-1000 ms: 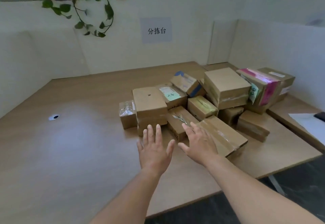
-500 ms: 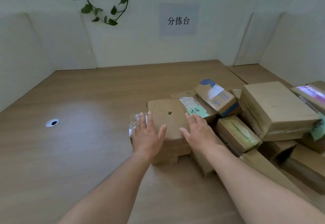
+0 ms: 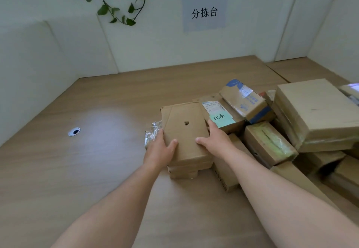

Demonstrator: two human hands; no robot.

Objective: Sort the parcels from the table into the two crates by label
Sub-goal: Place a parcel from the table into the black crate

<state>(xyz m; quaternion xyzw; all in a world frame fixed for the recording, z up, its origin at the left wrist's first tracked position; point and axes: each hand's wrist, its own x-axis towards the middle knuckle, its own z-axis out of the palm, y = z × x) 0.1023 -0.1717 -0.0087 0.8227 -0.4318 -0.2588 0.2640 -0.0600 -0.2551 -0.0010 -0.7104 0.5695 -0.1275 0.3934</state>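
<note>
Held parcel: the box with a hole, plain brown cardboard with a small dark hole in its top, lies flat at the left edge of the pile on the table. It rests on a smaller lower box.
Left hand: the left hand grips the holed box at its left side near the front. The thumb lies flat on the top and the fingers curl down over the edge.
Right hand: the right hand grips the same box at its right side. The thumb is on top and the fingers run along the right edge, their tips close to the green-note box.
Shiny parcel: the shiny parcel, wrapped in crinkled silvery film, sits just beside the held box on its left, behind the left fingers.
Green-note box: the green-note box carries a white label and a green slip with handwriting, and sits just right of the held box.
Blue-printed box: the blue-printed box lies tilted behind the green-note box.
Green-taped box: the green-taped box sits right of the right wrist.
Big box: the big box tops the stack at the far right.
Low box: the low box lies under the right forearm.
Table hole: a round cable hole is well apart to the left.
Wall: a sign with three characters and a hanging vine.
</note>
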